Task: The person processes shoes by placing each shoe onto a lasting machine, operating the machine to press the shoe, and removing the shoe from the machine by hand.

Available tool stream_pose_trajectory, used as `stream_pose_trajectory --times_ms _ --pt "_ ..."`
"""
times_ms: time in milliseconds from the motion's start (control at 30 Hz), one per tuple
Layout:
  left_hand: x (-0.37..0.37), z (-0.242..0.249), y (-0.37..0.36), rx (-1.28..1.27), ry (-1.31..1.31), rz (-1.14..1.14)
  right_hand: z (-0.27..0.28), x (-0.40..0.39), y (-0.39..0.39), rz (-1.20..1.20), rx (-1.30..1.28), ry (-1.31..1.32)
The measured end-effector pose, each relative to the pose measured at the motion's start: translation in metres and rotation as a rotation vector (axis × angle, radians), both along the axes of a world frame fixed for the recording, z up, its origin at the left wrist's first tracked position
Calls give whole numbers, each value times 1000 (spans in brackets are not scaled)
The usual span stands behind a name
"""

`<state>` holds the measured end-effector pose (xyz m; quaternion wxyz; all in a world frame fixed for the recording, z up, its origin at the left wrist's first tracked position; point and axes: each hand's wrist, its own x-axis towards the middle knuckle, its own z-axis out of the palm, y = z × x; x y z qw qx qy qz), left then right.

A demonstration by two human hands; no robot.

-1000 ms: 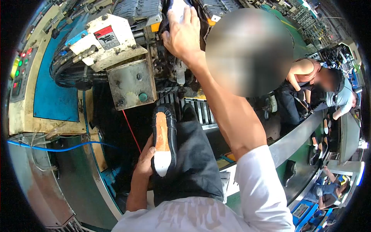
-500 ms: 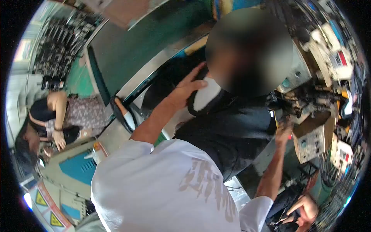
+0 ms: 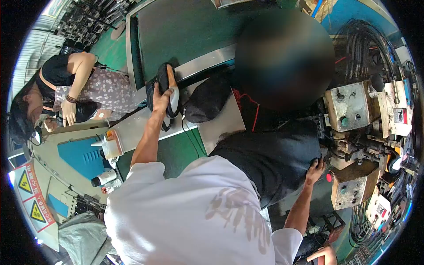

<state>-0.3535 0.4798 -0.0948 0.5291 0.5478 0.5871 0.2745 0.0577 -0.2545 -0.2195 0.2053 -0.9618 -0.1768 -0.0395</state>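
My left hand [image 3: 160, 100] is closed on a black shoe [image 3: 150, 93] at the edge of the bench, its thumb over the rim of a neighbouring black shoe [image 3: 173, 98] with a tan and white inside. Fingers hide part of both shoes. Just right of them lies a black fabric piece [image 3: 207, 100] with a thin cord. My right hand [image 3: 315, 171] rests with loose fingers on the knee end of my black shorts [image 3: 269, 159], near a control box [image 3: 355, 185] with a red button.
A green conveyor belt [image 3: 190, 31] with a metal edge runs across the front. Another person [image 3: 84, 88] sits at the left by a machine. A glue bottle [image 3: 110, 148] stands on the bench's left. A second control box [image 3: 353, 106] and black hoses [image 3: 364, 48] are at the right.
My left hand has moved left with the shoe, to beside the other shoe at the bench edge. My right hand has come from near the control box onto my knee. The view has turned.
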Motion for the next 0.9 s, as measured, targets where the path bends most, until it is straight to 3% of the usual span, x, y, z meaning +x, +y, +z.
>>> stream_pose_trajectory --times_ms 67,133,167,200,233,267,333,400,467,533,567,633,700,733,767,833,900 --pt "-28 -33 2 227 195 -139 1 0 -2 24 58 31" --pt "-36 -17 -23 326 386 -107 14 -8 14 -109 26 33" --pt "-60 -47 -11 492 518 -118 25 -17 29 -194 389 242" --pt "-102 -107 25 741 908 -134 32 -17 29 -148 -163 -12" --pt "-80 -41 2 353 532 -168 35 -21 30 -190 -198 3" --pt "-117 -72 38 327 497 -296 43 -26 46 -246 -115 58" --pt "-82 -12 24 -129 711 -32 57 -32 65 -378 64 135" --pt "-116 -46 112 382 936 -707 83 -41 89 -472 69 112" --pt "-35 39 62 591 1503 -822 95 -52 92 -538 124 154" --pt "46 49 63 754 1594 -655 83 -59 93 -607 207 107" --pt "93 55 65 823 1575 -713 84 -68 94 -662 276 97" --pt "202 56 35 812 948 -966 82 -84 92 -697 360 54" --pt "308 47 -31 633 266 -1216 86 -119 80 -692 471 66" --pt "357 48 -88 477 210 -1322 101 -140 74 -693 543 134" --pt "374 83 -176 365 66 -1455 121 -170 69 -742 587 147" --pt "427 81 -277 627 -66 -1838 121 -241 58 -921 566 29" --pt "420 107 -380 575 -268 -2084 91 -318 42 -1213 597 -122"
